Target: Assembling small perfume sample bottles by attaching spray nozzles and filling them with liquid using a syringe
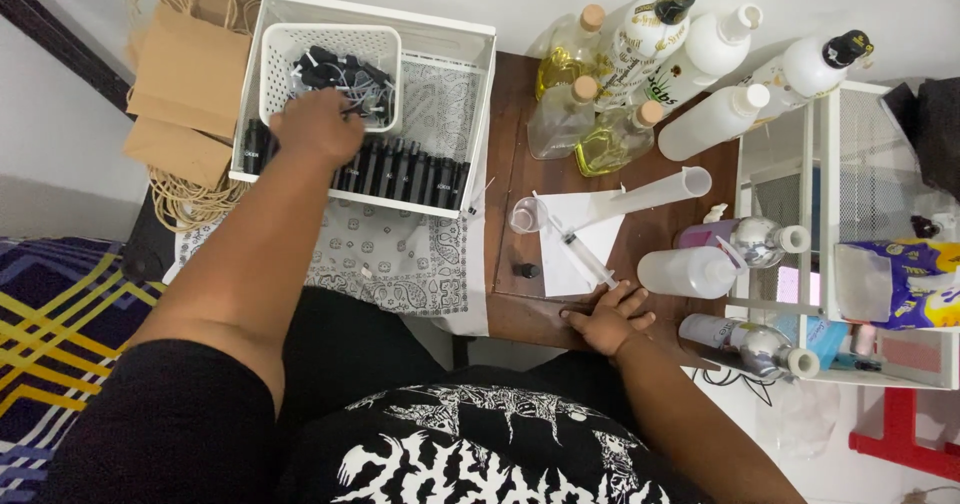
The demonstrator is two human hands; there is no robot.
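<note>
My left hand [318,126] reaches into a white crate [470,39] and rests on a row of small black bottles [405,176], just below a small white basket [335,39] of black caps; its fingers are hidden, so I cannot tell its grip. My right hand [606,319] lies flat and open on the front edge of a small brown table [515,294], fingertips touching a clear syringe [585,257] on a white sheet of paper [575,229]. A tall clear measuring cylinder [655,189] lies tipped over the paper, beside a small clear cup [524,215].
Several clear and white bottles [640,74] crowd the table's back. A white wire rack [850,244] with bottles and packets stands at the right. Brown paper bags [185,74] lie at the upper left. A patterned white cloth [385,254] is under the crate.
</note>
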